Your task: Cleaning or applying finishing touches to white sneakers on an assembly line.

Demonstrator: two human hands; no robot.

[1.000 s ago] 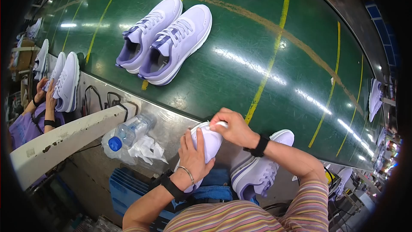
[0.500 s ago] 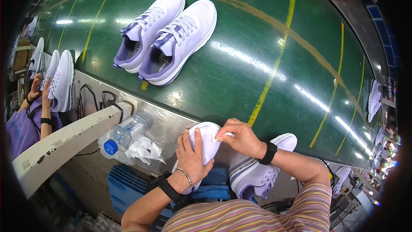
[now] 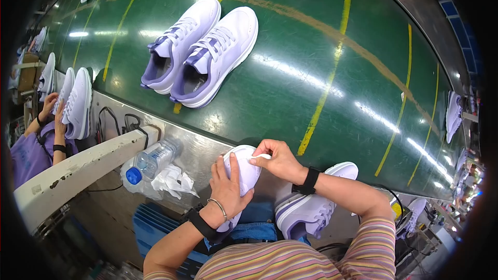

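Observation:
A pale lilac sneaker point(image 3: 246, 172) stands toe up in front of me, at the near edge of the green surface. My left hand point(image 3: 226, 189) grips it, fingers spread over the upper. The hand covers much of the shoe's middle and heel. Against the toe, beside the white sole rim, my right hand point(image 3: 280, 160) pinches a small white wad point(image 3: 261, 156); whether it is cloth or paper I cannot tell. Another lilac sneaker point(image 3: 306, 212) lies just right of the held one, below my right forearm.
On the green belt point(image 3: 290, 109) a pair of lilac sneakers point(image 3: 220, 46) lies ahead. A water bottle point(image 3: 155, 158) and crumpled white tissue point(image 3: 174, 181) rest on the metal ledge at left, beside a chipped white bar point(image 3: 93, 163). Another person's hands point(image 3: 57, 106) touch shoes further left.
My right hand has shifted slightly left and up along the sneaker's toe with the white wad. My left hand keeps its hold. The whole view has shifted a little.

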